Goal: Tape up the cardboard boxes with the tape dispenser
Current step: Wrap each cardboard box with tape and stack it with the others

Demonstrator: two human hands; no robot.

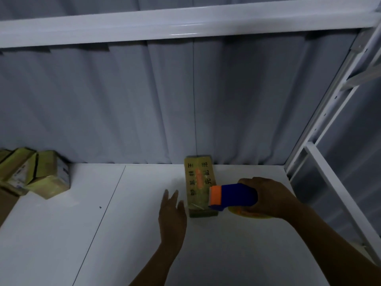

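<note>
Head view: right hand (268, 197) grasps a blue-and-orange tape dispenser (235, 196) at the near end of a cardboard box (199, 178) on the white table (123, 234). Left hand (172, 211), released with fingers straight, is at the box's nine o'clock. More boxes (41, 174) sit far off at nine o'clock.

Right hand (268, 198) holds dispenser (235, 196), seemingly touching box (199, 178).

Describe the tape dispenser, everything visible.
The dispenser looks like blue plastic, with an orange band at its front end. A yellowish tape roll shows beneath it. The right hand holds its rear. It sits roughly level, its front end at the near right edge of the box; contact unclear.
</note>
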